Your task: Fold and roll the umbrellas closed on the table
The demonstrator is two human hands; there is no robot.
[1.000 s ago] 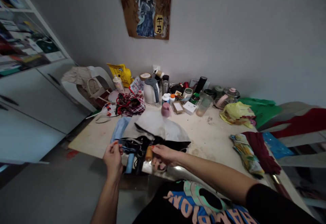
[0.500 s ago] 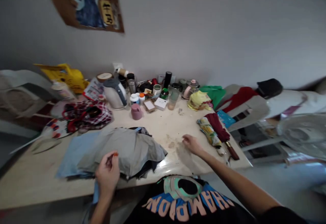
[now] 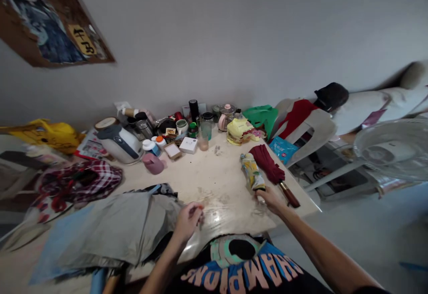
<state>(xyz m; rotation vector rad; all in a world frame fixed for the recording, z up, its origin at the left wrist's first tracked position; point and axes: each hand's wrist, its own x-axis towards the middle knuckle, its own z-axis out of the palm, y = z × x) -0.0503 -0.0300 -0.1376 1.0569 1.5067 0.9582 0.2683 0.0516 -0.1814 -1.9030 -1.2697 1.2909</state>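
I am seeing a folded yellow-patterned umbrella (image 3: 251,173) lying flat near the right edge of the surface (image 3: 217,182), its handle end pointing toward me. A folded dark red umbrella (image 3: 269,168) with a brown wooden handle is lying just beside it, roughly parallel, on its right.

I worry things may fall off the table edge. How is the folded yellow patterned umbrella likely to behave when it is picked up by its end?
The right hand touches the near end of the yellow patterned umbrella. Its loosely wrapped fabric looks soft, so it may slide or bunch. Being long and roundish, it could roll toward the maroon umbrella beside it at the table edge.
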